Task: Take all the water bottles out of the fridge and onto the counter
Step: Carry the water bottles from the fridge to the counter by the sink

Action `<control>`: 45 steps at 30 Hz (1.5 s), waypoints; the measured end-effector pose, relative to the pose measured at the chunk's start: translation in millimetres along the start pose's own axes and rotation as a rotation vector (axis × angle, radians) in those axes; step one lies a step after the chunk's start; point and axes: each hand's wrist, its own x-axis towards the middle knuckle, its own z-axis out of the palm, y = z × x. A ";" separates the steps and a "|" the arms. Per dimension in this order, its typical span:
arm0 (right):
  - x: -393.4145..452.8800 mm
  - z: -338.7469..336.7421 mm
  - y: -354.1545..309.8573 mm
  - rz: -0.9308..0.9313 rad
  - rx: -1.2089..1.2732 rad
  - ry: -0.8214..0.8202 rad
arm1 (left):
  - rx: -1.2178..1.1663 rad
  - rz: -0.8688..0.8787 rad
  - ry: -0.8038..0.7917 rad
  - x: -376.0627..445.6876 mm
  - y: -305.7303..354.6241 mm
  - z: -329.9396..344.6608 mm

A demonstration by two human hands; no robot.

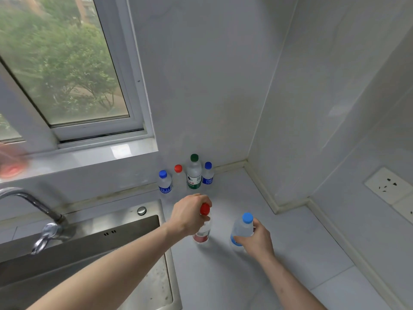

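Being set down on the bench [279,253] are two bottles: a red-capped bottle [203,231] is being held tight in the left hand [190,214], a blue-capped bottle [242,229] in the right hand [257,240]. Both grips are probably needing to be let go next.

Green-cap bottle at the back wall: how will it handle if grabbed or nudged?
The green-cap bottle is the tallest and narrow, so a push near the cap would likely tip it. It looks full of water, so probably heavy for its size and fairly stiff. The red-cap bottle and blue-cap bottle flank it closely, so a topple may knock them.
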 end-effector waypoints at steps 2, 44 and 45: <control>10.8 -0.5 -3.4 0.011 0.016 0.021 | 0.019 0.029 -0.009 14.7 4.4 1.0; 157.1 20.9 -19.8 -0.046 0.191 0.149 | 0.274 0.079 0.005 270.0 18.0 -4.4; 159.3 20.4 -20.7 -0.042 0.190 0.143 | 0.273 0.089 -0.003 269.1 18.3 -4.2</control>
